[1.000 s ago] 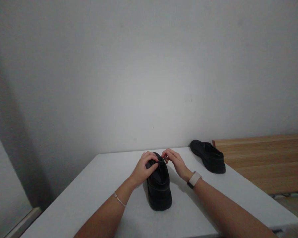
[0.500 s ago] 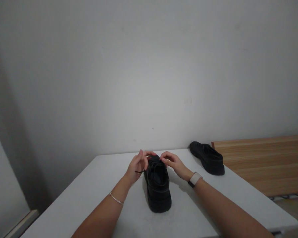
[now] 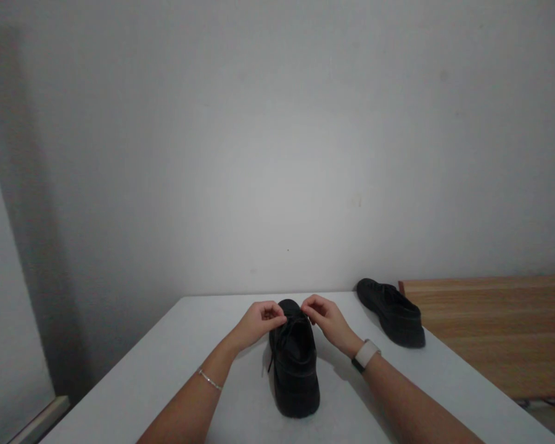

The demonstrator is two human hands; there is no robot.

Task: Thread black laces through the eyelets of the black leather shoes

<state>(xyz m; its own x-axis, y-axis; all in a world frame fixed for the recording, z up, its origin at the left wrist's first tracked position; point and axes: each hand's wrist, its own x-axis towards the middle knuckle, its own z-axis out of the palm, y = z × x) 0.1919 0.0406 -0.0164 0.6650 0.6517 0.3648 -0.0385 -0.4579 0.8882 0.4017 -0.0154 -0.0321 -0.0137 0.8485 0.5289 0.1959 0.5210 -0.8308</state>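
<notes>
A black lace-up shoe (image 3: pixel 297 390) stands upright on the white table (image 3: pixel 185 333), its heel towards me and its toe towards the wall. At the left side of its laces, my left hand (image 3: pixel 258 323) is closed, thumb and forefinger pinched on the shoelace. Opposite it, my right hand (image 3: pixel 327 317) pinches lace at the right edge of the shoe. The bit of lace within each pinch is mostly hidden by the fingers. One dark shoelace end (image 3: pixel 271 362) dangles down the shoe's left side.
A second black shoe (image 3: pixel 400 320) rests near the table's far right corner. Beyond the right edge lies a wood-grain panel (image 3: pixel 485 333), lower than the tabletop. A pale wall (image 3: pixel 277 154) rises behind the table.
My left hand has turned from spread fingers to a pinch at the laces. The lace end that lay across it now hangs beside the shoe. The view has tilted slightly up.
</notes>
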